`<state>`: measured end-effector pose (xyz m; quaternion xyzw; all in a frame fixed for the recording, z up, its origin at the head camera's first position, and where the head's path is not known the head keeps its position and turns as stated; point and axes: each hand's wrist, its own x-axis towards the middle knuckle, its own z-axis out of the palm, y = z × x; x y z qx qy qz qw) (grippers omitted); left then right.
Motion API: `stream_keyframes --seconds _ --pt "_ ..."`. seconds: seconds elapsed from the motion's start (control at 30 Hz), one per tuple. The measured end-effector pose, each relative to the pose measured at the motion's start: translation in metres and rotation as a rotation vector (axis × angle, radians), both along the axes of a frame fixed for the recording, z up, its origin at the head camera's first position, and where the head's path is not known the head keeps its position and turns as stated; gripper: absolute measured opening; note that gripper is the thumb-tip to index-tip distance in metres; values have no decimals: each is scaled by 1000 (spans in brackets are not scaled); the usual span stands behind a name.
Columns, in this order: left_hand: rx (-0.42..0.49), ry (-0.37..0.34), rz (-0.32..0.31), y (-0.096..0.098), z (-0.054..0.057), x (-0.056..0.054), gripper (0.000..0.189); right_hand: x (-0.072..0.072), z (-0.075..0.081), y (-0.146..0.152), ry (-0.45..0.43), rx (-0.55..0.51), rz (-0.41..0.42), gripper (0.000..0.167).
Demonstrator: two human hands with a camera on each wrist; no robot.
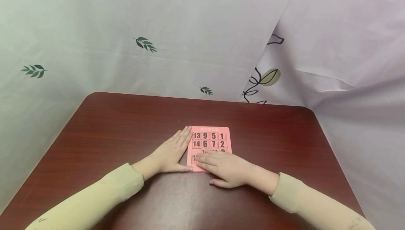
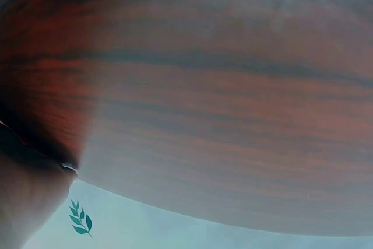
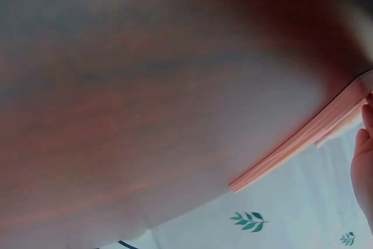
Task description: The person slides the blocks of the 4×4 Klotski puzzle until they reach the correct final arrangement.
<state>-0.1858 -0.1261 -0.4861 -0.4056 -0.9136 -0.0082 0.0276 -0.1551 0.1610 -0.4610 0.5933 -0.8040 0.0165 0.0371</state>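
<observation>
A pink number sliding puzzle [image 1: 210, 129] lies flat on the table, its tiles printed with black numbers such as 13, 9, 5 and 1 in the top row. Along its left edge rests my left hand [image 1: 171, 154], fingers straight and thumb at the near left corner. My right hand [image 1: 229, 168] lies over the lower rows, straight fingertips on a tile at the lower left, hiding several numbers. In the right wrist view, the puzzle's side [image 3: 291, 150] shows with some fingers [image 3: 364, 161] at the frame's right edge. The left wrist view catches only a blurred bit of hand [image 2: 29, 196].
The dark red wooden table [image 1: 126, 117] has rounded far corners. White cloth [image 1: 190, 30] with leaf prints hangs behind it, and another hanging cloth [image 1: 354, 47] covers the right side.
</observation>
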Motion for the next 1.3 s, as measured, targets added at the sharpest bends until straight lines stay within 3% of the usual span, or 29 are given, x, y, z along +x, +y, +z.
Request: stream_keyframes --seconds 0.23,0.5,0.83,1.0,1.17,1.3 --pt "-5 -2 0 1 2 1 127 8 -2 1 12 -34 49 67" --pt "-10 1 1 0 2 1 127 6 -1 2 3 -43 42 68" --pt "-19 1 -2 0 0 0 126 -18 5 0 -103 -16 -117 65" --pt "-21 -2 -2 0 0 1 125 -23 8 -3 -135 16 -184 64" --pt "-19 -4 -2 -1 -1 0 125 -23 6 -4 -156 14 -190 65" --pt "-17 -3 -2 -1 -2 -1 126 -18 4 -2 -143 -13 -147 65"
